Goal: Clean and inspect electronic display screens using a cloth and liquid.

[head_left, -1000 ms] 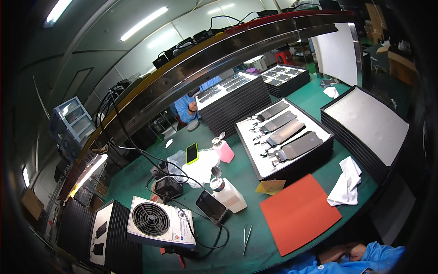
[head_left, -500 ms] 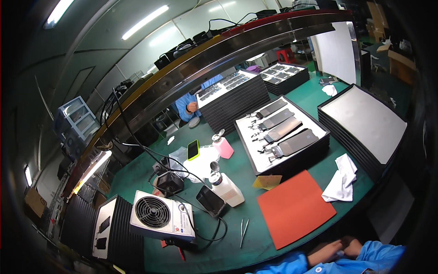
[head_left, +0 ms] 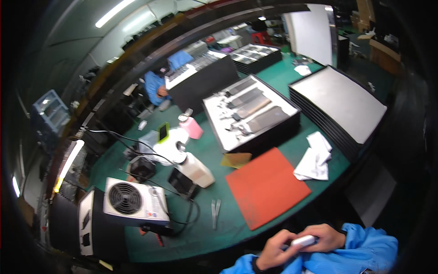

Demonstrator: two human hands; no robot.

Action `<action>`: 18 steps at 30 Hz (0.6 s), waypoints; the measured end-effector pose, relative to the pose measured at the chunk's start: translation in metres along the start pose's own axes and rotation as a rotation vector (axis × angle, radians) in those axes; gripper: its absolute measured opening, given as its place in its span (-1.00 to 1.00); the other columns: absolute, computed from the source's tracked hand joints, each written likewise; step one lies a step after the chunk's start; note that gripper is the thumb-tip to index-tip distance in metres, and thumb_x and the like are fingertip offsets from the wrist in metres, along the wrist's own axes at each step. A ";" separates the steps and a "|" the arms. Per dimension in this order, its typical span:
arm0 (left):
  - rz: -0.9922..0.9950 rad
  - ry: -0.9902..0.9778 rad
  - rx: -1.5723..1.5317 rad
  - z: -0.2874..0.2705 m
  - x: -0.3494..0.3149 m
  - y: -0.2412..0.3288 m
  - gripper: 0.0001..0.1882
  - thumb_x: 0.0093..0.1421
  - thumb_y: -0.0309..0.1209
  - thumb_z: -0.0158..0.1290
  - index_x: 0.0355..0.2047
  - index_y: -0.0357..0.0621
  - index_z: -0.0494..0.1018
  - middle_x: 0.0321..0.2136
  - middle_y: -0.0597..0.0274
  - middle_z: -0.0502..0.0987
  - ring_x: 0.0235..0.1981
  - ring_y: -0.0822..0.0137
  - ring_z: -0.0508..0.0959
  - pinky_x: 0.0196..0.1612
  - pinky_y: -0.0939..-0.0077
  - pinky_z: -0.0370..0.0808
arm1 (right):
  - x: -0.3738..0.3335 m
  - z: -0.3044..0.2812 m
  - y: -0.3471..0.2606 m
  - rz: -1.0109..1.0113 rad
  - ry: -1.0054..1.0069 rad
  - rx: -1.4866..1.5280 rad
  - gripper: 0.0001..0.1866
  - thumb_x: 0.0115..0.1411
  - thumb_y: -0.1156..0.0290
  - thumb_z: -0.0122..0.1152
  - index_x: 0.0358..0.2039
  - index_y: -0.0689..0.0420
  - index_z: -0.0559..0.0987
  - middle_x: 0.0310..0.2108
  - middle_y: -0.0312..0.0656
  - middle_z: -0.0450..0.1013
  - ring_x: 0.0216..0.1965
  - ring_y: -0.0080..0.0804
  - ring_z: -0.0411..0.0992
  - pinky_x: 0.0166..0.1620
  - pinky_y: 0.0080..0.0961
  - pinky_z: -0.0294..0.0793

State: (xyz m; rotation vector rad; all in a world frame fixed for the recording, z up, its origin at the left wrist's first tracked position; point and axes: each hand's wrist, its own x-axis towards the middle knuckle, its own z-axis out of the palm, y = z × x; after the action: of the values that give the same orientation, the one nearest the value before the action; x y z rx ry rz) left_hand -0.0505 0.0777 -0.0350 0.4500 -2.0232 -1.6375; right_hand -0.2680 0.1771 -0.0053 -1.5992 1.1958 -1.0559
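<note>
Just off the table's near edge, my left hand point(head_left: 275, 249) and my right hand point(head_left: 325, 237) are close together, in front of my blue sleeves. Both are closed around a small white object point(head_left: 305, 240) with rounded ends; its kind cannot be made out. Nearest to them on the table lies an orange-red mat point(head_left: 267, 189) with nothing on it. Metal tweezers point(head_left: 215, 213) rest left of the mat. Behind it, a black tray point(head_left: 255, 145) with a white lining carries several dark flat panels point(head_left: 267, 119) with small cable tails.
A white cloth point(head_left: 314, 160) lies right of the mat, beside stacked trays point(head_left: 340, 107). To the left stand a white pump bottle point(head_left: 197, 171), a pink bottle point(head_left: 191, 128) and a fan unit point(head_left: 137, 201) with loose cables. A co-worker's hand point(head_left: 162, 91) shows by the far tray stack point(head_left: 203, 77).
My hands have risen further into view from the lower edge, and the white object between them now shows. The whole scene has shifted left and up as my head moved.
</note>
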 end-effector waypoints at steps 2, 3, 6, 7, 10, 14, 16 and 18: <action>-0.039 0.033 0.095 -0.015 0.000 0.021 -0.77 0.25 -0.39 0.22 -0.18 -0.31 0.59 -0.34 0.01 0.62 -0.34 0.21 0.65 -0.25 0.43 0.54 | 0.009 0.002 -0.012 -0.022 -0.026 -0.058 -0.40 0.13 0.41 0.54 0.17 0.26 0.55 -0.10 -0.01 0.60 -0.13 -0.18 0.65 -0.07 -0.41 0.61; -0.048 0.055 0.140 -0.017 0.000 0.033 -0.78 0.21 -0.41 0.27 -0.22 -0.33 0.60 -0.38 0.03 0.63 -0.35 0.24 0.64 -0.27 0.45 0.54 | 0.006 0.008 -0.013 -0.074 0.038 -0.047 -0.25 0.14 0.41 0.53 0.31 0.27 0.42 -0.06 0.03 0.59 -0.10 -0.15 0.65 -0.05 -0.39 0.61; -0.077 0.174 0.131 -0.026 0.001 0.061 -0.80 0.19 -0.42 0.29 -0.25 -0.31 0.61 -0.39 0.03 0.62 -0.37 0.19 0.65 -0.27 0.42 0.57 | 0.003 0.008 -0.012 -0.025 -0.014 0.055 -0.02 0.13 0.45 0.53 0.47 0.21 0.15 -0.04 0.01 0.59 -0.07 -0.18 0.64 -0.02 -0.39 0.61; 0.020 0.284 0.221 -0.037 0.000 0.074 -0.81 0.16 -0.44 0.30 -0.28 -0.31 0.62 -0.38 0.03 0.62 -0.36 0.18 0.66 -0.27 0.43 0.58 | 0.006 0.010 -0.009 -0.016 0.000 0.108 -0.03 0.14 0.46 0.52 0.47 0.21 0.14 -0.06 -0.02 0.60 -0.08 -0.22 0.64 -0.02 -0.40 0.61; 0.491 0.199 0.691 -0.095 -0.049 0.071 -0.79 0.06 -0.52 0.36 -0.28 -0.29 0.64 -0.37 0.09 0.60 -0.38 0.20 0.64 -0.31 0.43 0.57 | 0.011 0.018 -0.004 0.018 0.031 0.263 -0.12 0.18 0.48 0.47 0.43 0.21 0.19 -0.09 -0.09 0.59 -0.09 -0.34 0.61 0.01 -0.49 0.58; 0.442 0.251 0.535 -0.072 -0.062 0.047 -0.78 0.04 -0.52 0.37 -0.28 -0.28 0.64 -0.37 0.10 0.59 -0.39 0.22 0.63 -0.33 0.44 0.56 | 0.005 0.030 0.005 0.115 0.010 0.357 -0.16 0.18 0.45 0.48 0.40 0.22 0.24 0.01 -0.06 0.58 -0.02 -0.35 0.60 0.04 -0.50 0.56; 0.411 0.279 0.477 -0.064 -0.071 0.043 -0.77 0.03 -0.52 0.37 -0.28 -0.27 0.64 -0.37 0.10 0.59 -0.39 0.23 0.62 -0.34 0.44 0.55 | 0.006 0.026 -0.001 0.149 -0.015 0.342 -0.17 0.17 0.44 0.49 0.40 0.22 0.26 0.06 -0.03 0.56 0.04 -0.34 0.58 0.09 -0.49 0.55; 0.386 0.311 0.422 -0.057 -0.077 0.039 -0.77 0.02 -0.52 0.37 -0.28 -0.27 0.64 -0.37 0.10 0.59 -0.40 0.24 0.62 -0.34 0.44 0.54 | 0.002 0.034 0.002 0.172 -0.030 0.347 -0.17 0.18 0.43 0.49 0.40 0.22 0.27 0.07 -0.03 0.55 0.05 -0.33 0.58 0.10 -0.48 0.55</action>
State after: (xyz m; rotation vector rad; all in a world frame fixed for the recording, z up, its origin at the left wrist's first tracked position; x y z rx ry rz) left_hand 0.0470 0.0819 -0.0012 0.3968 -2.0509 -0.8568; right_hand -0.2357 0.1801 -0.0166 -1.2181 1.0440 -1.0580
